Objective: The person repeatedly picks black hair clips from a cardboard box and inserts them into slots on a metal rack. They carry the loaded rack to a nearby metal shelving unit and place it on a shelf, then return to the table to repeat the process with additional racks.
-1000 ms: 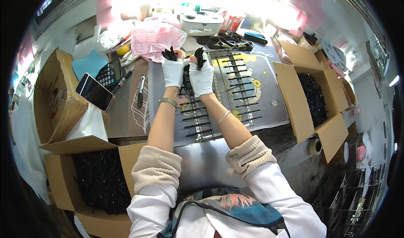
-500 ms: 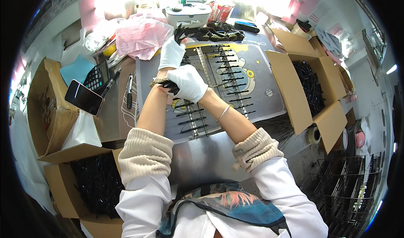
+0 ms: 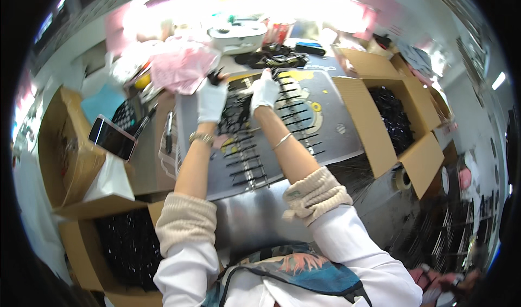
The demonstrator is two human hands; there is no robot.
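My left hand (image 3: 211, 102), in a white glove, is closed around a bunch of small black pieces (image 3: 216, 77) that stick out past its fingertips. My right hand (image 3: 264, 93), gloved too, is at the far end of a metal rack (image 3: 300, 118) with rows of thin black prongs. Its fingers are bent together, and what they hold is hidden and blurred. A second pronged rack (image 3: 248, 168) lies to the left, its far part heaped with dark pieces (image 3: 234, 112) between my hands. Both racks rest on a grey printed mat (image 3: 339, 112).
Open cartons of black pieces stand at the right (image 3: 388, 120) and lower left (image 3: 127, 247). A phone (image 3: 112, 137), a pen (image 3: 169, 130) and a pink plastic bag (image 3: 182, 63) lie left. Behind are a white box (image 3: 237, 38) and a black pile (image 3: 271, 56).
My right hand has left my left wrist and moved away and right to the right rack's far end. My left hand has come slightly nearer, still holding black pieces. The view has shifted.
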